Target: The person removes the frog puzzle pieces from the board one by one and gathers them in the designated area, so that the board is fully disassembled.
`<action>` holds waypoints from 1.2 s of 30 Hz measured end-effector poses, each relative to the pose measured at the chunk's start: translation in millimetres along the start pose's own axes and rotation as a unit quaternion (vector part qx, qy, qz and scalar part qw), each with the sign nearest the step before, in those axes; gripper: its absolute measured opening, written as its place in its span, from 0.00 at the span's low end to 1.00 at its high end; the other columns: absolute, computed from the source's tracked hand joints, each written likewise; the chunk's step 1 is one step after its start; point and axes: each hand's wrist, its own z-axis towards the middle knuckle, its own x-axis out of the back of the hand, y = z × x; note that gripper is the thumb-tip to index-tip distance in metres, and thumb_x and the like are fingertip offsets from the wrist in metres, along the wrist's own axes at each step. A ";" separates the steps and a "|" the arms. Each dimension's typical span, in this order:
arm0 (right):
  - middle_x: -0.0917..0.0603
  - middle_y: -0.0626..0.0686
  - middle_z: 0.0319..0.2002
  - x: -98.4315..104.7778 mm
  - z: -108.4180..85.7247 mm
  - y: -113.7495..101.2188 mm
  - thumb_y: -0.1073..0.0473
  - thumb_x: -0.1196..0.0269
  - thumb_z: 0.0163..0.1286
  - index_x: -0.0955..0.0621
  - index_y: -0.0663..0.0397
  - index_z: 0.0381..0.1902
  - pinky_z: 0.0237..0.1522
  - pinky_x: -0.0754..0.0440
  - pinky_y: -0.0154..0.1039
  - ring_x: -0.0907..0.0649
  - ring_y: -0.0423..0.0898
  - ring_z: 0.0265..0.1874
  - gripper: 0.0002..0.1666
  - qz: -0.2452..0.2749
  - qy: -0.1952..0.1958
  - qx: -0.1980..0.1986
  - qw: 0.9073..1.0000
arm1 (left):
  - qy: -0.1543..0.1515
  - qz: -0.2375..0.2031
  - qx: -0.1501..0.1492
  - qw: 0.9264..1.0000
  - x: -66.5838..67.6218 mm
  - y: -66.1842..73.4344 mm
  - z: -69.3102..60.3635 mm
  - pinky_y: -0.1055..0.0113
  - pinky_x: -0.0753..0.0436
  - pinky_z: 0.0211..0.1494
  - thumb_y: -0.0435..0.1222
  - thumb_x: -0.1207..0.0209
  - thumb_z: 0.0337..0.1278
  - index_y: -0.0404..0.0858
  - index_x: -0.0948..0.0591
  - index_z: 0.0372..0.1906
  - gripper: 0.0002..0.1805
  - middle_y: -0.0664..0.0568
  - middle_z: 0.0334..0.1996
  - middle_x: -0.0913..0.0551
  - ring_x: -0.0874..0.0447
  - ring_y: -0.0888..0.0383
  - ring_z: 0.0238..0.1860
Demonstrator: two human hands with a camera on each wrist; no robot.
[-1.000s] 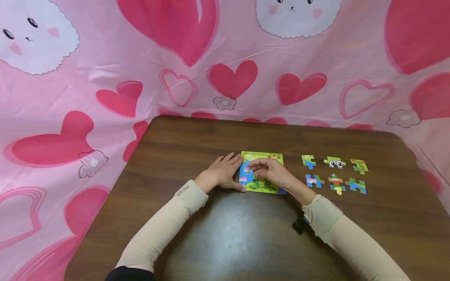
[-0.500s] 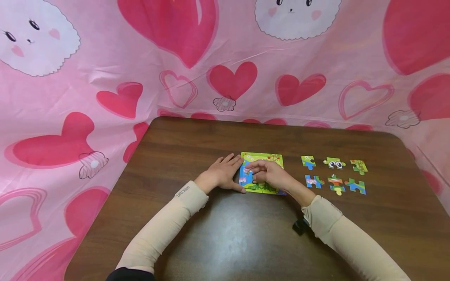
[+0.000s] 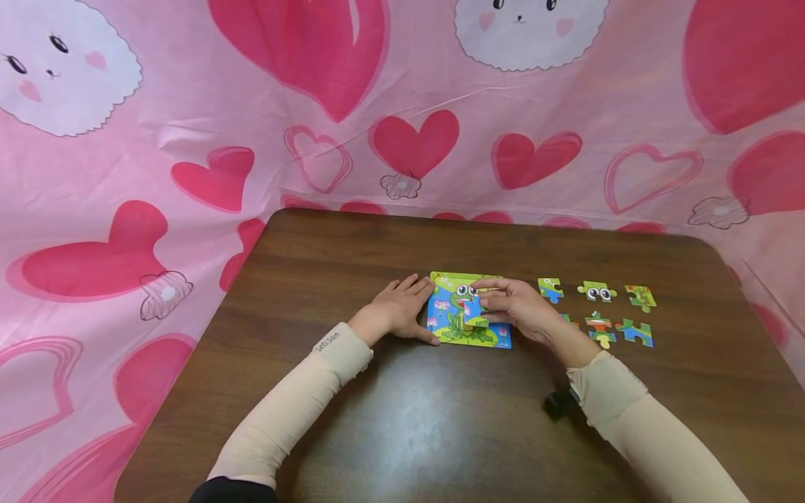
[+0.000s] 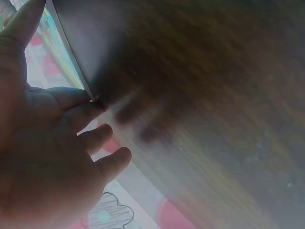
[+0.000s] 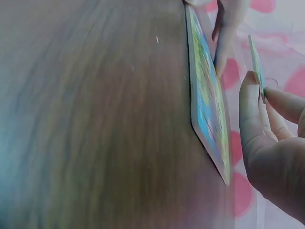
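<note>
A frog puzzle board (image 3: 445, 328) lies flat on the table in the head view. Flat against its left side is my left hand (image 3: 397, 311), fingers spread, its fingertips and thumb at the board's edge; the left wrist view shows the left hand (image 4: 57, 148) touching that edge. Above the board's right half, my right hand (image 3: 518, 307) pinches a puzzle piece (image 3: 475, 313). From the right wrist view, the piece (image 5: 256, 64) is tilted up between the thumb and fingers of the right hand (image 5: 274, 138), apart from the board (image 5: 207, 102).
Right of the board lie several loose pieces, among them a blue-green one (image 3: 550, 289), one with eyes (image 3: 597, 292), a corner one (image 3: 641, 297), one with red (image 3: 602, 330) and a blue one (image 3: 636, 332). Another (image 3: 571, 320) is partly hidden. Pink heart-patterned cloth (image 3: 365, 171) stands behind the table.
My right hand has moved right from over the board's left and middle part, carrying the pinched piece and uncovering the frog picture. The left hand has stayed in place.
</note>
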 end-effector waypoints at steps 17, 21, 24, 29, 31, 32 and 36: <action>0.19 0.41 0.51 64.9 -58.6 14.8 0.60 0.40 0.77 0.25 0.54 0.66 0.48 0.13 0.34 0.14 0.37 0.43 0.22 0.018 0.046 -0.001 0.999 | -0.003 -0.011 -0.001 1.000 1.4 0.4 -2.0 0.50 0.52 0.84 0.70 0.36 0.50 0.47 0.53 0.83 0.63 0.54 0.84 0.55 0.61 0.52 0.84; 0.17 0.41 0.52 79.8 -75.3 19.3 0.63 0.41 0.77 0.20 0.48 0.60 0.47 0.13 0.33 0.14 0.37 0.43 0.17 0.045 0.043 0.019 0.998 | -0.001 -0.016 -0.005 1.000 1.4 -0.3 -1.0 0.50 0.51 0.84 0.70 0.36 0.50 0.47 0.53 0.83 0.64 0.54 0.84 0.56 0.60 0.52 0.84; 0.17 0.39 0.53 88.9 -87.9 24.0 0.64 0.43 0.78 0.22 0.49 0.62 0.48 0.14 0.33 0.15 0.35 0.45 0.17 0.024 0.039 0.026 0.999 | -0.001 -0.014 -0.006 1.000 0.9 -1.2 -0.6 0.50 0.51 0.84 0.70 0.36 0.50 0.47 0.54 0.83 0.64 0.54 0.84 0.56 0.60 0.52 0.84; 0.19 0.34 0.55 100.2 -107.2 31.4 0.60 0.43 0.79 0.25 0.53 0.65 0.48 0.14 0.33 0.15 0.33 0.48 0.20 -0.041 0.050 0.016 0.998 | 0.000 -0.017 -0.011 1.000 2.1 -0.4 0.6 0.50 0.50 0.83 0.70 0.36 0.50 0.46 0.53 0.83 0.64 0.53 0.84 0.55 0.60 0.51 0.84; 0.18 0.35 0.54 101.7 -111.1 34.0 0.60 0.43 0.79 0.25 0.54 0.66 0.48 0.13 0.34 0.15 0.34 0.47 0.20 -0.049 0.051 0.012 0.997 | 0.000 -0.017 -0.008 1.000 1.8 -0.6 0.6 0.49 0.49 0.83 0.70 0.36 0.49 0.46 0.53 0.83 0.64 0.53 0.84 0.55 0.59 0.51 0.84; 0.18 0.35 0.53 101.9 -112.5 35.4 0.60 0.43 0.79 0.26 0.55 0.66 0.48 0.13 0.35 0.15 0.35 0.47 0.20 -0.053 0.050 0.011 0.997 | 0.000 -0.015 -0.006 1.000 1.6 -0.7 0.7 0.49 0.49 0.83 0.70 0.36 0.49 0.46 0.53 0.83 0.64 0.53 0.84 0.55 0.59 0.51 0.84; 0.18 0.35 0.54 100.9 -119.6 42.7 0.58 0.44 0.80 0.29 0.57 0.68 0.49 0.14 0.35 0.16 0.37 0.47 0.23 -0.071 0.041 0.003 0.997 | 0.000 -0.011 -0.007 1.000 0.6 0.8 2.0 0.49 0.48 0.83 0.70 0.36 0.49 0.46 0.53 0.83 0.64 0.53 0.84 0.54 0.59 0.51 0.84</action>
